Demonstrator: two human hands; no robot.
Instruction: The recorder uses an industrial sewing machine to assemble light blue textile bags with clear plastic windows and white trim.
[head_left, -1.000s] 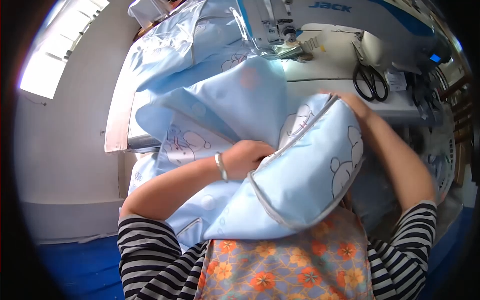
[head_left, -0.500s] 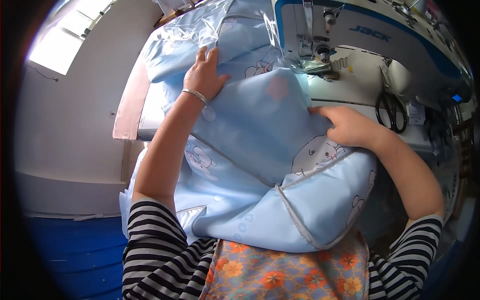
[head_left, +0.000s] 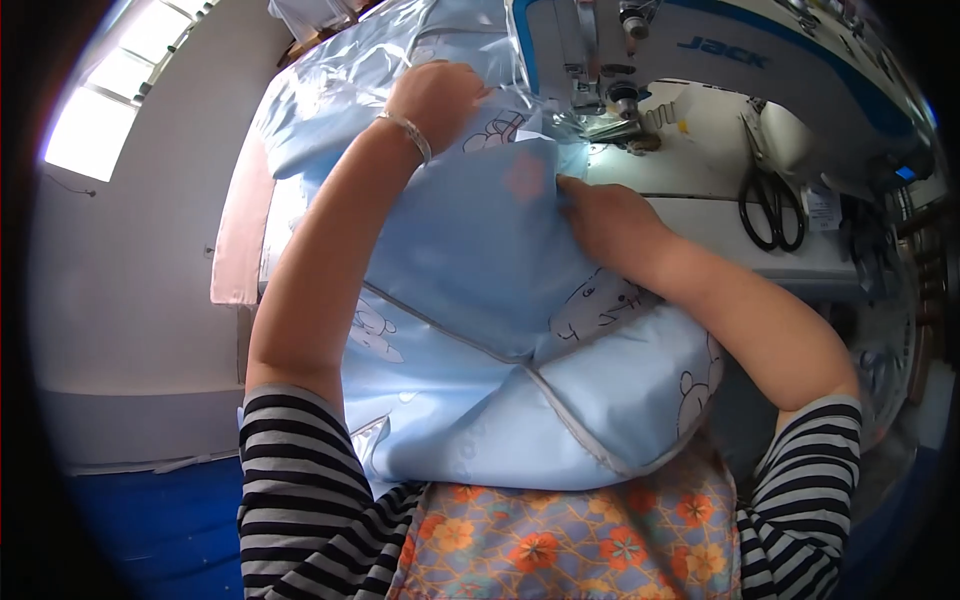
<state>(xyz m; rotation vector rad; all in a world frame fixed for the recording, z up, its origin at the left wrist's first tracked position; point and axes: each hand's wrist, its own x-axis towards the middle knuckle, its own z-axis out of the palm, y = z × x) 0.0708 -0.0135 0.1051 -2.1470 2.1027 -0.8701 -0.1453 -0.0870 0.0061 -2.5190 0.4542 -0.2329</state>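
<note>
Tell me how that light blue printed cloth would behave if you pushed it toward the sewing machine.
The blue cloth is probably floppy: it folds and drapes off the table edge. Its sheen suggests it may slide easily. It likely bunches under the left hand and right hand.

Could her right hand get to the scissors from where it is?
Probably yes: the right hand rests on the blue fabric, and the scissors lie uncovered on the white table just to its right, with nothing between.
</note>
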